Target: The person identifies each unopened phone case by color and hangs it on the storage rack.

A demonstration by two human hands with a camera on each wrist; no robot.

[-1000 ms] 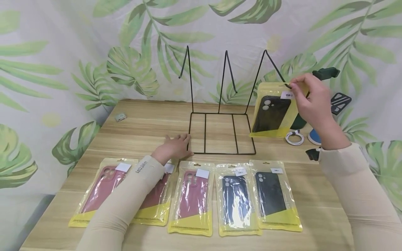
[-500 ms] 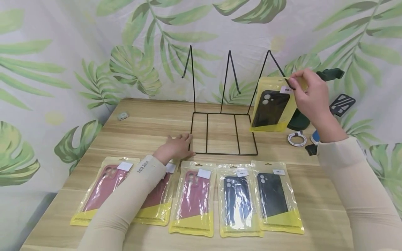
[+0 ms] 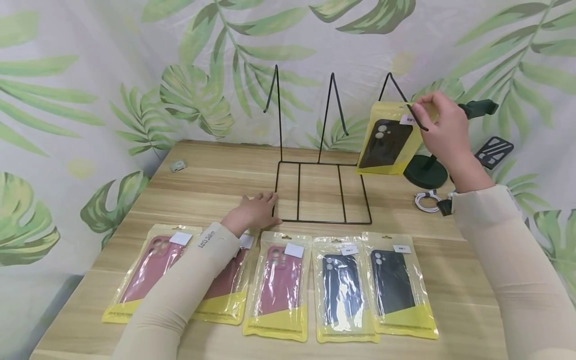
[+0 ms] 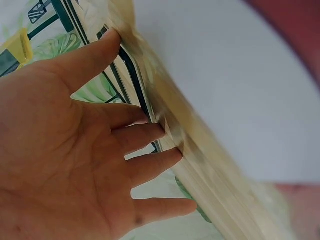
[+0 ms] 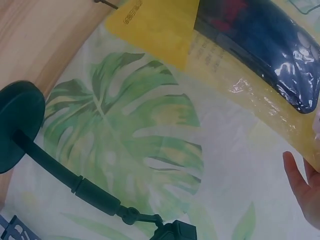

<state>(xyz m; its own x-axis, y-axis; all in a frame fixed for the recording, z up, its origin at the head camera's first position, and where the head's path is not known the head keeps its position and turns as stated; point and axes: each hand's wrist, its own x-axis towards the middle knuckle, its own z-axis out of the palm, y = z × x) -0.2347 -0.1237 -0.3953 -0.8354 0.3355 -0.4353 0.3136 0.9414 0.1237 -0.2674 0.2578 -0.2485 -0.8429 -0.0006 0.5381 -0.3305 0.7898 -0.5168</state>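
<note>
A: Where is the right hand (image 3: 443, 130)?
B: Up at the right hook (image 3: 416, 117) of the black wire rack (image 3: 321, 165), its grip pinched on the top of a packaged black phone case (image 3: 389, 145). The pack hangs in the air above the bench (image 3: 216, 175), its top edge at the hook.
A: And the left hand (image 3: 254, 212)?
B: Flat on the bench, fingers straight, touching the front left corner of the rack's base. It holds nothing.
A: What else lies there?
B: Five more packs in a row along the near edge: three red cases (image 3: 276, 285) to the left, two dark cases (image 3: 391, 285) to the right. A green stand (image 3: 425, 172) and a white cable (image 3: 425, 200) sit beyond the rack.
</note>
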